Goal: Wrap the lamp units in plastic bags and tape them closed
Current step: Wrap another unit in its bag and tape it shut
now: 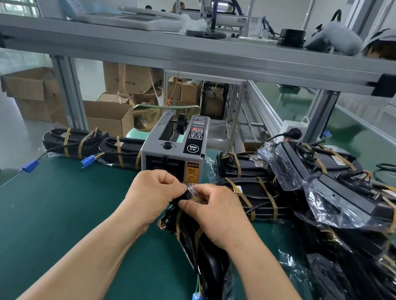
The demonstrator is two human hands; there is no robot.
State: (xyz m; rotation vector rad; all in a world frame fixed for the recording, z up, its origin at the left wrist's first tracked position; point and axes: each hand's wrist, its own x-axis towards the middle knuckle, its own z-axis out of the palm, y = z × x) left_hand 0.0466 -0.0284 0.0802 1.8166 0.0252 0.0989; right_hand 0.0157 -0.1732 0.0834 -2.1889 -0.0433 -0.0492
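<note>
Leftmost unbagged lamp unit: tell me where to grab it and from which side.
Grip the lamp unit across its black body between the two tan bands, from above and the near side. It lies flat along the table's far edge; its blue connector dangles loose on a cable, a poor handle.

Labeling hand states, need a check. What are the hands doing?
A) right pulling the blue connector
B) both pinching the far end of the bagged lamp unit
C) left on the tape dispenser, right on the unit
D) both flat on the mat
B: the left hand and right hand both pinch the far end of the bagged lamp unit, just short of the tape dispenser.
</note>
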